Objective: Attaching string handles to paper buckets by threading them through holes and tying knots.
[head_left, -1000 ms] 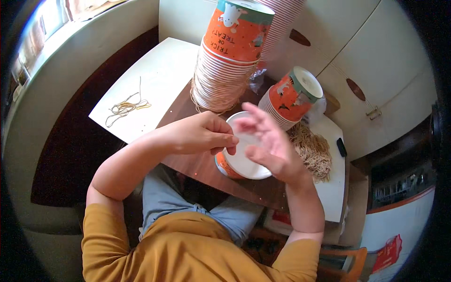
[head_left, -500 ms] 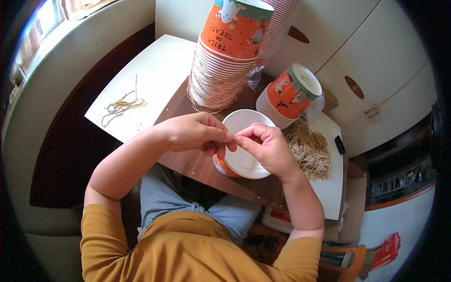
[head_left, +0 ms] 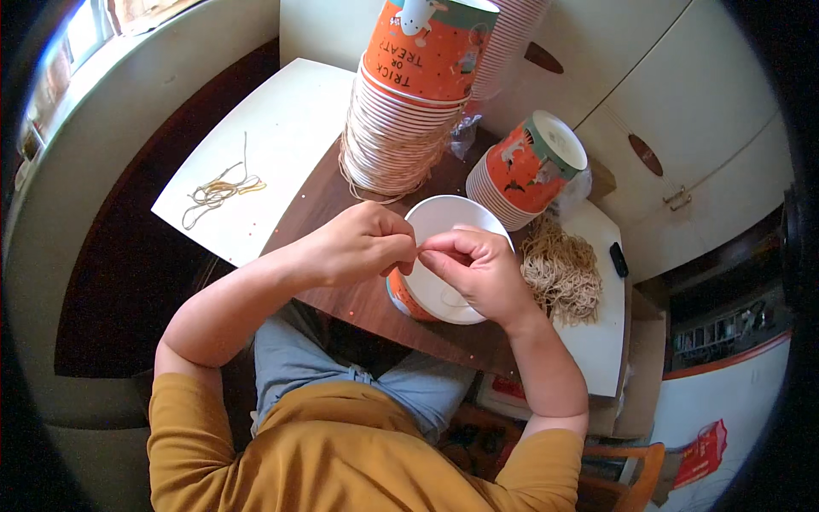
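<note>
Left to right at the hands: the left hand [head_left: 363, 247] is closed, its fingers curled in and thumb against forefinger; the right hand [head_left: 482, 269] is drawn into a thumb-and-forefinger pinch, the two meeting over a mouth-up orange bucket [head_left: 404, 295] with a white inside. A fine strand [head_left: 454, 303] shows against that white, below the right hand; whether it runs up to either pinch I cannot tell. Risks, as judged: a strand this thin could slip if the fingertip grip loosens; a forearm swung outward could knock the tall inverted stack [head_left: 405, 119], whose loops of cord could catch; an elbow could drag the beige cord heap [head_left: 563, 277] into a tangle. Surface, left to right: the bench [head_left: 375, 320] has a brown middle between white ends; a few loose cords [head_left: 222, 192] lie on the left end, then the tall stack, the bucket, a shorter inverted stack [head_left: 520, 175], the heap just beside it, and a small black object [head_left: 618, 259] near the right edge. Room: bright window [head_left: 85, 30] at upper left, pale cabinet doors [head_left: 699, 136] behind, a wooden chair [head_left: 644, 482] and red bag [head_left: 704, 452] at lower right.
</note>
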Available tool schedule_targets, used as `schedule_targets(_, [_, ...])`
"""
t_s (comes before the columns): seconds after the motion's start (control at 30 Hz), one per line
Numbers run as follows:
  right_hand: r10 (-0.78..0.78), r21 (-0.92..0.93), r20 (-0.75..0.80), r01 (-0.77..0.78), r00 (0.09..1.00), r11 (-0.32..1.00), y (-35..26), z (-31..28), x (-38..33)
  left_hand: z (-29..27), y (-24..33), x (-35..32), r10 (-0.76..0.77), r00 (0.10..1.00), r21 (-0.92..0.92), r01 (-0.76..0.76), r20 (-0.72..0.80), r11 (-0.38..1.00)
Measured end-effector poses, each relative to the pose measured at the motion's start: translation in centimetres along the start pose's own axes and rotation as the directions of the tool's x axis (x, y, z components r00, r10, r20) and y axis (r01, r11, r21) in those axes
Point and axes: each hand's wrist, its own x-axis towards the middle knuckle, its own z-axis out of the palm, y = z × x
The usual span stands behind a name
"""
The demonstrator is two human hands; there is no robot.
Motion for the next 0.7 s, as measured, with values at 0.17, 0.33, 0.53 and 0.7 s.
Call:
schedule_targets(0.17, [-0.031,-0.062,-0.046,0.028,0.998,0.998,-0.1,0.1,0.4,0.0,-1.0,0.6,-0.046,0.999,-0.075,0.045,-0.017,0.996])
schedule_targets(0.33, [0.229,-0.002,-0.073,-0.230,0.971,0.973,2.4,-1.2,1.9,-1.5,-3.1,1.4,0.008,0.959,0.103,0.022,-0.282,0.994])
schedule_targets(0.53, [0.309,-0.163,-0.081,-0.318,0.948,0.934,3.5,-0.6,3.9,-0.6,-5.7,2.6,0.194,0.898,0.164,-0.140,-0.394,0.977])
schedule_targets(0.7, [0.336,-0.163,-0.109,-0.351,0.935,0.922,3.9,-0.2,4.4,-0.5,-6.5,4.1,0.082,0.924,0.046,-0.070,-0.375,0.996])
